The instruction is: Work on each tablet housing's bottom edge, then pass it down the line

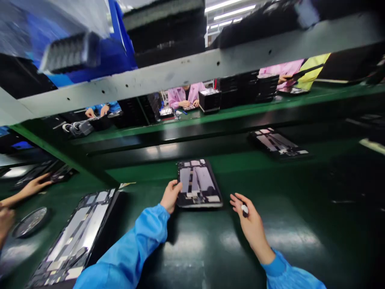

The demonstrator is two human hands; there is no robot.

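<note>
An opened tablet (197,182) with its batteries and boards exposed is in front of me, its near edge tilted up a little. My left hand (171,196) pinches its left edge, thumb on top. To the right, apart from the tablet, is my right hand (248,216) with fingers loosely curled. A small black item with a white end (245,209) is tucked in that hand; its kind is unclear. On the left, a stack of opened tablets (76,237) stands by my left sleeve.
Another opened tablet (276,142) lies at the back right. A round dish (31,221) sits far left, near a co-worker's hand (37,184). A grey shelf beam (168,74) crosses above the green bench (210,249). Co-workers in pink (183,96) sit beyond.
</note>
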